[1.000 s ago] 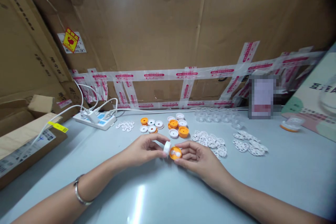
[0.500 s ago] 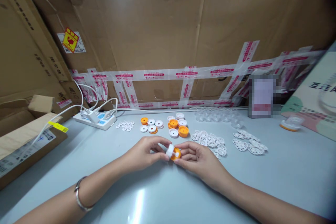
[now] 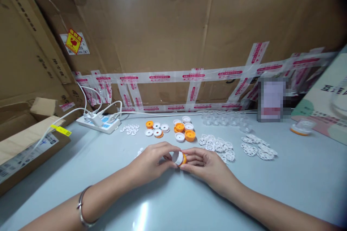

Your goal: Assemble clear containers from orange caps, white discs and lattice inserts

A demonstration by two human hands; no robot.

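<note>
Left hand [image 3: 154,160], fingers narrowed, pinches a round white cap [image 3: 177,158]; right hand [image 3: 207,164], fingers curled, grips a shallow orange cap [image 3: 184,158]: both tilted, touching, well out from the back edge of the bench [image 3: 173,202]!

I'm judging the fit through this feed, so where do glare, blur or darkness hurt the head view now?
Head view: bright glare streaks the table near the bottom edge; the upper right corner falls dark; blocky pixels mask an upright object at right; the clear cups look washed out; the white part and orange part show small, their seam unclear.
</note>
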